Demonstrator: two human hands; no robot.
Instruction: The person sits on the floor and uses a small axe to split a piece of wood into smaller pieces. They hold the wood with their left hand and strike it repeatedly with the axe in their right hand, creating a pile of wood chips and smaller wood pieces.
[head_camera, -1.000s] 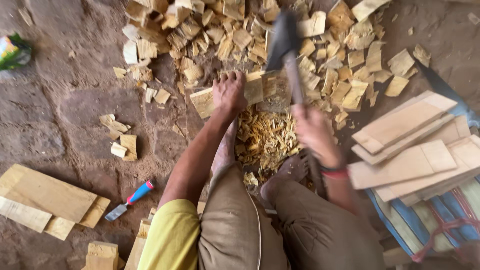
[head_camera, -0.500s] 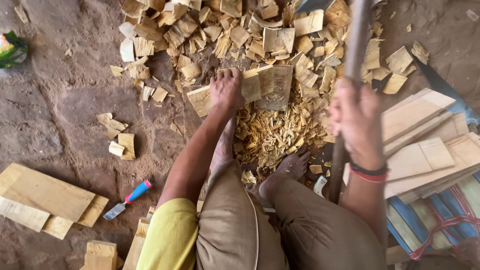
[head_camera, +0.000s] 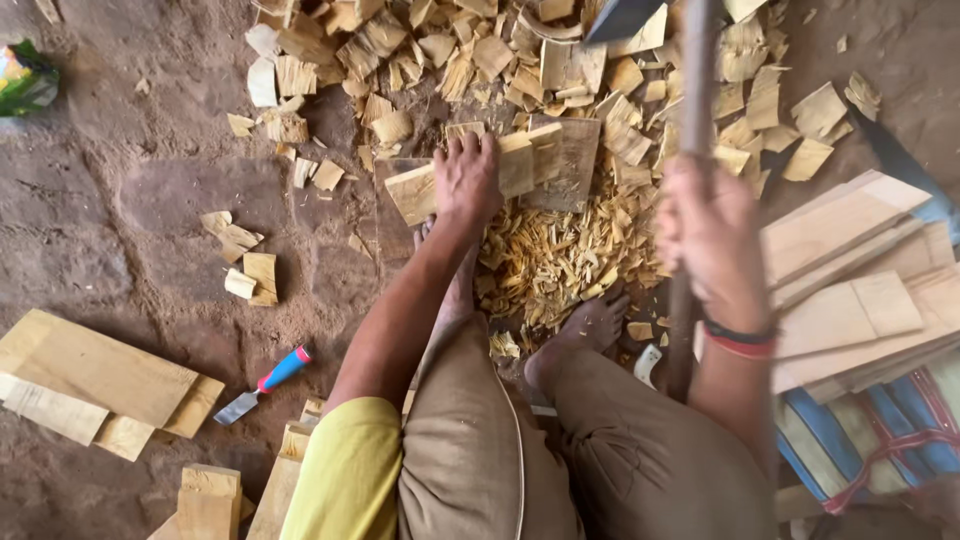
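My left hand (head_camera: 466, 180) presses down on a flat wooden piece (head_camera: 415, 192) that lies across a dark chopping block (head_camera: 570, 165). My right hand (head_camera: 710, 235) grips the long wooden handle of an axe (head_camera: 690, 90), raised high; its dark blade (head_camera: 622, 18) is at the top edge, above the block. A heap of pale wood shavings (head_camera: 555, 255) lies just in front of my bare feet (head_camera: 592, 325). I am seated low, knees apart.
Cut wood chips (head_camera: 470, 50) are scattered across the top. Stacked planks (head_camera: 850, 260) lie at right over a blue striped cloth (head_camera: 870, 440). More boards (head_camera: 90, 375) lie at left, with a chisel with a red and blue handle (head_camera: 265, 382) on the dirt floor.
The axe has risen from resting near the block to a raised position, and my right hand has moved up and right along the handle. My left hand stays on the wooden piece.
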